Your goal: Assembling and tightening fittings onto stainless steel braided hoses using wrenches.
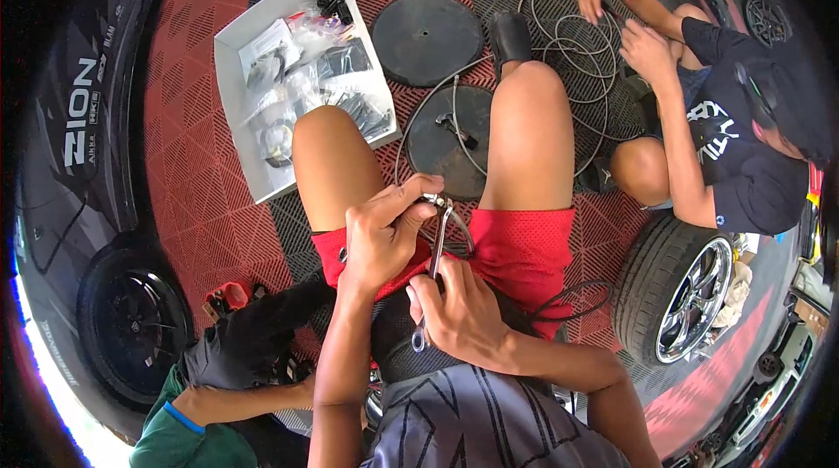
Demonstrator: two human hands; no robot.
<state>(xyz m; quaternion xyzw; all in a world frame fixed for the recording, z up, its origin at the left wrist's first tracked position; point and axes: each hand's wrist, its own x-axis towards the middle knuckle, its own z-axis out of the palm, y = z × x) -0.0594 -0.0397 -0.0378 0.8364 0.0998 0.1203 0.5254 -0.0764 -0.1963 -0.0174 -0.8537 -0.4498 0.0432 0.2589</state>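
Observation:
Between the thumb and fingers of my left hand (384, 232) is a small metal fitting (433, 200), partly hidden by the fingertips. My right hand (465, 315) is closed around the shaft of a silver combination wrench (440, 241). The wrench's upper end meets the fitting, and its ring end (419, 341) sticks out below my right hand. Both hands are over my lap, in front of my red shorts (524, 249). A thin grey hose (454, 105) runs across the floor between my legs; whether it joins the fitting I cannot tell.
Left of my knees lies a white box (232, 110) of bagged parts. Two black round discs (419, 27) lie ahead, one bearing a small tool (454, 129). At right, a person (743, 127) crouches by coiled hose (559, 48) and a wheel (673, 289). Another person's arm (245, 402) is lower left, near a dark car (87, 162).

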